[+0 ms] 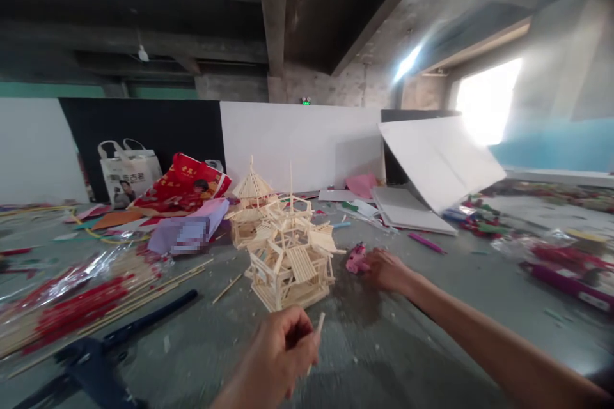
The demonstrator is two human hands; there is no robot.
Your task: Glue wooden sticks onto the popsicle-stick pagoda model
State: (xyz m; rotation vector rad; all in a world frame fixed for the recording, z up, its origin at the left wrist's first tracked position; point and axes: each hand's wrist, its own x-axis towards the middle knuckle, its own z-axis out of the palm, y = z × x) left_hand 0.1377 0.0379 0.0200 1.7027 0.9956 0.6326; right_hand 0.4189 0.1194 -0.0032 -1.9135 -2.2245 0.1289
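Curled near the bottom of the view, the left hand [288, 348] is pinching a short pale stick [321, 321] between thumb and fingers, with one end poking up past the fingertips. It is looking light, stiff and easily snapped, so a gentle pinch near the middle is probably suiting it best. Ahead of and to the right of that hand, the right hand [386, 270] is resting low over the tabletop [384, 364], its fingers touching a small pink lump [355, 259]; whether they are closing around it, I cannot tell. That lump is appearing light and perhaps soft, likely easiest to take by its sides. Just beyond the left hand, and left of the right one, an openwork stick model [302, 265] is standing upright; it is seeming light but fragile, safer held by its base than by its thin roof strips. Farther out behind it, a pointed stick roof [252, 184] is rising. To the left hand's left, a dark blue tool [91, 358] is lying near red sticks [86, 307], while a purple marker [426, 243] is lying beyond the right hand.
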